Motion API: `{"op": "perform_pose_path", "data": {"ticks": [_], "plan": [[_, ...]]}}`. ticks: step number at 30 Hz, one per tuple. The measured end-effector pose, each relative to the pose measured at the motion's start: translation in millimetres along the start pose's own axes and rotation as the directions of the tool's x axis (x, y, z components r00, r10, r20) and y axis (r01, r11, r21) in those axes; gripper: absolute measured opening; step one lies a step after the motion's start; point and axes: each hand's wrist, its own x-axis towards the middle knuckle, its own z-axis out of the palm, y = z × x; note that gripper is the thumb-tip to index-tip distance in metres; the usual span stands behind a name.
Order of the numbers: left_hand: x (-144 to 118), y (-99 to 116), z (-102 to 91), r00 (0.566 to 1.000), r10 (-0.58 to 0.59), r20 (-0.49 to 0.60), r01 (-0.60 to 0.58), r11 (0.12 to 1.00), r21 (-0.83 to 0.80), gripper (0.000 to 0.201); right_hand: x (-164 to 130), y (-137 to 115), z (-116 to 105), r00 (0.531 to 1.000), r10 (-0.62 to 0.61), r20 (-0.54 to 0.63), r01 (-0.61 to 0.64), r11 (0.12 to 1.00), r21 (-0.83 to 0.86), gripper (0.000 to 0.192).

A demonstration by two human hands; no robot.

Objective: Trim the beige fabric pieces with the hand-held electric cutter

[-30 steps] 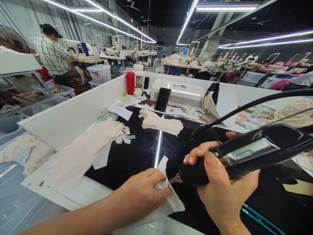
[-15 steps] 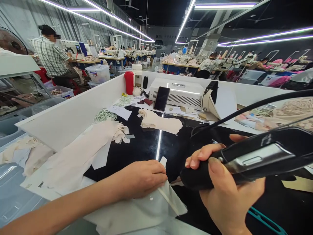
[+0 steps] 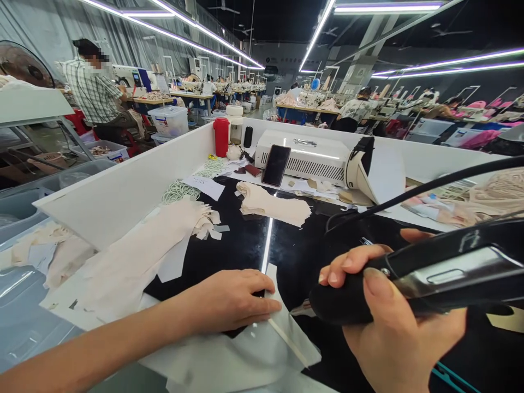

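Note:
My left hand [image 3: 235, 299] lies over a thin white sheet [image 3: 278, 281] on the black work surface [image 3: 229, 251], its fingers stretched out with a gap between them. Beneath the fingertips, a narrow pale strip [image 3: 289, 341] runs along the sheet toward me. My right hand [image 3: 393, 322] is wrapped round a black corded hand tool [image 3: 454, 267] with a shiny silver panel. Left of that hand, a thin metallic tip [image 3: 302, 309] shows close to the sheet's right edge. Parts of the tool are hidden by my fingers.
Cream fabric pieces [image 3: 274, 203] lie ahead, and a larger fabric stack [image 3: 135, 256] is at left. A phone [image 3: 276, 165] leans on a white metal box [image 3: 303, 155]. A black cable [image 3: 434, 188] arches across the right. A co-worker [image 3: 92, 87] sits far left.
My left fingers have spread from a closer bunch, baring more of the white sheet's upper end. My right hand and the tool appear slightly lower and farther right; the whole view has shifted a little.

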Motion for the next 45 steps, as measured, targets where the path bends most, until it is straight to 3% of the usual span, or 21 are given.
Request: {"op": "perform_pose_path", "data": {"ticks": [5, 14, 29, 45], "plan": [[-0.1, 0.5, 3.8, 0.999, -0.002, -0.032, 0.002, 1.000, 0.016, 0.019, 6.3, 1.5, 7.9, 0.999, 0.001, -0.052, -0.001, 1.000, 0.003, 0.048], [-0.1, 1.8, 9.1, 0.998, -0.027, -0.055, 0.027, 1.000, 0.014, 0.020, 5.8, 5.1, 11.9, 0.998, 0.040, -0.056, -0.040, 0.999, -0.007, 0.051], [-2.1, -0.6, 15.1, 0.996, -0.013, -0.093, 0.013, 1.000, -0.007, 0.023, 8.3, 9.2, 16.0, 0.998, 0.004, -0.057, -0.006, 1.000, -0.027, 0.050], [-0.5, 2.0, 11.1, 0.999, -0.044, -0.021, 0.043, 0.998, -0.055, 0.022, 15.3, 18.4, 18.2, 0.998, -0.045, -0.045, 0.045, 0.999, 0.000, 0.049]]}}
